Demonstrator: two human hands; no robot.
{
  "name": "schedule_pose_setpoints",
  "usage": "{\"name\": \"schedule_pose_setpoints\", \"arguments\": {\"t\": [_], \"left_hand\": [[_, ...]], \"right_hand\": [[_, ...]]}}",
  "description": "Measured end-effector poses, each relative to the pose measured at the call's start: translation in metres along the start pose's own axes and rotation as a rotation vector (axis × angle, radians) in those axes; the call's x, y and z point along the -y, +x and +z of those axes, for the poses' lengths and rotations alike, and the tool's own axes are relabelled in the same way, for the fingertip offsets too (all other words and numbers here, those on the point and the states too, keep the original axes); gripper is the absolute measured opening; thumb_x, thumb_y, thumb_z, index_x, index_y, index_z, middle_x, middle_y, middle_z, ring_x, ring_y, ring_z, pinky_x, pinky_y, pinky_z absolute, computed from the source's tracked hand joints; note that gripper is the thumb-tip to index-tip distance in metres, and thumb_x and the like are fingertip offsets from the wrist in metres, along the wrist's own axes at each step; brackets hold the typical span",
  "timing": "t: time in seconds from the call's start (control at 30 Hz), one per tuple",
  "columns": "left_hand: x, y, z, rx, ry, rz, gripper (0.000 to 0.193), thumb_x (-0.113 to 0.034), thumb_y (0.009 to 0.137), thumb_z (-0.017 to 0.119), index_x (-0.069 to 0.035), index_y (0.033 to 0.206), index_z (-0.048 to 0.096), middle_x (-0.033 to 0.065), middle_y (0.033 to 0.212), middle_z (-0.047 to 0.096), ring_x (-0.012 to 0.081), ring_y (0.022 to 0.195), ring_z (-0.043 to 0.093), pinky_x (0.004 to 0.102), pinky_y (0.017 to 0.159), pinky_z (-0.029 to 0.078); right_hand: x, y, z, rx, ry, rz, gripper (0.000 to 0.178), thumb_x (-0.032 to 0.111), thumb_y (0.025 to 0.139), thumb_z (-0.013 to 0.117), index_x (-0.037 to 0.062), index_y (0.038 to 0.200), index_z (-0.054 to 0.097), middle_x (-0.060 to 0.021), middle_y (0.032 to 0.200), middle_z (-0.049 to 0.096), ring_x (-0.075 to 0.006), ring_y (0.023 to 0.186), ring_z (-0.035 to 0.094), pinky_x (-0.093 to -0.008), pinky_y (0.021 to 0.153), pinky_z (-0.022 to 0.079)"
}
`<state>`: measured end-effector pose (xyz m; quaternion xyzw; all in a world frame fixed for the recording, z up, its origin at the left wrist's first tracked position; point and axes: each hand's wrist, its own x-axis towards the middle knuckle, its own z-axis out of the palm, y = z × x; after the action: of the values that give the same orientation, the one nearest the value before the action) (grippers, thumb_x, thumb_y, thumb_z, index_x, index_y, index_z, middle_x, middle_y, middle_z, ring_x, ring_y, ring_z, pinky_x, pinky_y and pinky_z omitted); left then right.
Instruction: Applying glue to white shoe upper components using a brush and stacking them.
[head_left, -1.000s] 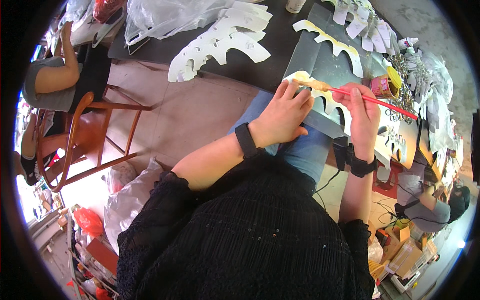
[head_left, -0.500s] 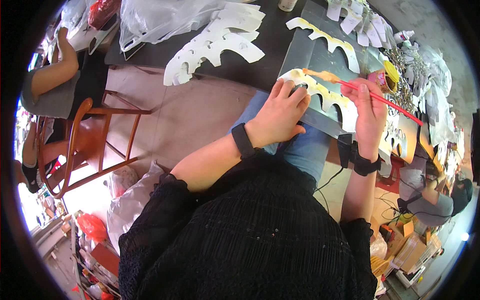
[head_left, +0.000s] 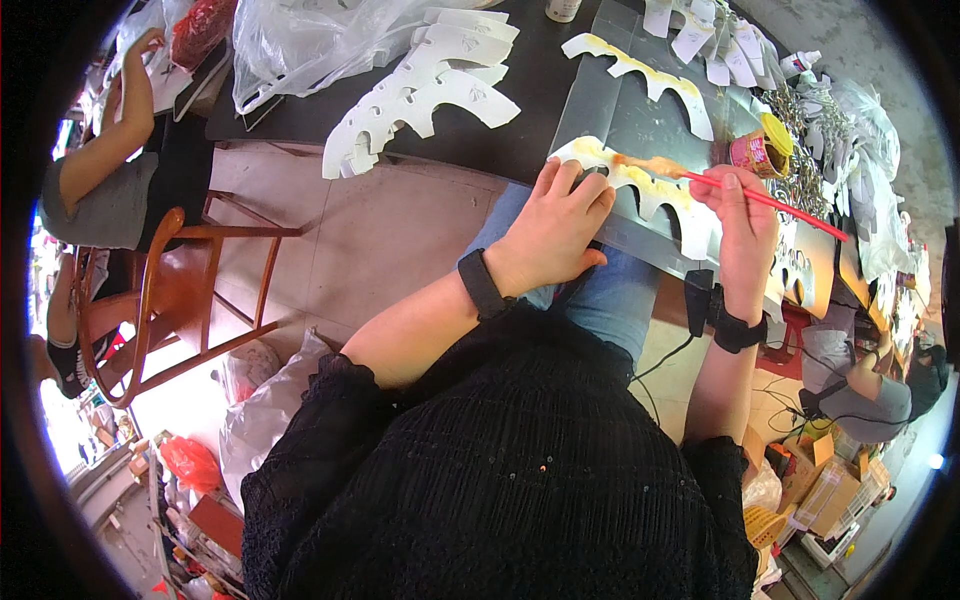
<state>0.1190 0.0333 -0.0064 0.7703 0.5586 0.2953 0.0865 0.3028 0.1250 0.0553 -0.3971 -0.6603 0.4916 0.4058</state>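
A scalloped white card strip [head_left: 695,232] lies at the near edge of a grey sheet [head_left: 625,115], its upper band smeared yellowish. The fingertips of my left hand [head_left: 550,230] rest on the strip's left part, fingers stretched out and thumb apart. Closed round a red-handled brush [head_left: 800,212] is my right hand [head_left: 745,225]. The brush's tan bristles touch the strip's smeared band, just right of my left fingers. A similar smeared strip [head_left: 655,75] lies farther back on the sheet.
Beyond my right hand stands an open jar [head_left: 752,156] with a yellow lid. Overlapping white cutouts [head_left: 430,90] and a clear plastic bag [head_left: 310,50] lie at the left on the dark table [head_left: 540,90]. Tagged metal chains [head_left: 805,180] lie right. A wooden chair [head_left: 180,290] stands left, near another person.
The brush tip has moved slightly right and down along the smeared strip. My left hand stays on the strip. The whole view has shifted a little.
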Motion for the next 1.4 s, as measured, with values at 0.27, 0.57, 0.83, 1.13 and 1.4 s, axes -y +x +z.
{"name": "schedule_pose_setpoints", "arguments": {"t": [0.27, 0.57, 0.83, 1.13, 1.4], "left_hand": [[0.000, -0.001, 0.001, -0.013, -0.005, 0.008, 0.066, -0.026, 0.053, 0.076, -0.001, 0.108, 0.051, 0.0077, 0.108, 0.043, 0.0279, 0.103, 0.037, 0.0411, 0.096, 0.031], [0.000, 0.000, 0.001, -0.004, 0.000, 0.004, 0.066, -0.026, 0.053, 0.076, -0.001, 0.109, 0.050, 0.0077, 0.109, 0.043, 0.0283, 0.104, 0.036, 0.0410, 0.096, 0.030], [0.000, 0.000, 0.000, 0.002, -0.010, 0.003, 0.066, -0.026, 0.054, 0.076, 0.000, 0.109, 0.050, 0.0077, 0.108, 0.043, 0.0283, 0.104, 0.037, 0.0409, 0.096, 0.030], [-0.001, -0.001, -0.001, 0.001, 0.001, 0.004, 0.066, -0.025, 0.054, 0.076, 0.000, 0.110, 0.051, 0.0077, 0.108, 0.043, 0.0283, 0.103, 0.037, 0.0408, 0.096, 0.030], [-0.001, -0.001, -0.001, 0.018, -0.003, -0.002, 0.066, -0.025, 0.055, 0.076, 0.000, 0.111, 0.050, 0.0076, 0.109, 0.043, 0.0283, 0.104, 0.037, 0.0411, 0.097, 0.030]], "right_hand": [[-0.002, -0.004, 0.002, -0.016, -0.028, -0.027, 0.022, 0.015, 0.093, 0.043, -0.0038, 0.096, 0.053, -0.0102, 0.086, 0.061, -0.0155, 0.079, 0.061, -0.0266, 0.075, 0.048], [-0.002, -0.006, 0.006, -0.020, -0.033, -0.040, 0.022, 0.016, 0.093, 0.043, -0.0038, 0.094, 0.054, -0.0085, 0.084, 0.061, -0.0135, 0.078, 0.060, -0.0258, 0.075, 0.048], [0.002, -0.011, 0.002, -0.049, -0.050, -0.023, 0.022, 0.017, 0.093, 0.044, -0.0036, 0.093, 0.054, -0.0087, 0.082, 0.061, -0.0135, 0.077, 0.060, -0.0255, 0.072, 0.048], [0.001, -0.013, -0.003, -0.062, -0.036, -0.010, 0.021, 0.015, 0.093, 0.043, -0.0028, 0.094, 0.054, -0.0086, 0.085, 0.060, -0.0139, 0.076, 0.060, -0.0262, 0.073, 0.048], [0.002, -0.018, 0.005, -0.063, 0.017, -0.021, 0.021, 0.014, 0.093, 0.042, -0.0039, 0.095, 0.053, -0.0093, 0.084, 0.059, -0.0143, 0.076, 0.060, -0.0272, 0.074, 0.049]]}}
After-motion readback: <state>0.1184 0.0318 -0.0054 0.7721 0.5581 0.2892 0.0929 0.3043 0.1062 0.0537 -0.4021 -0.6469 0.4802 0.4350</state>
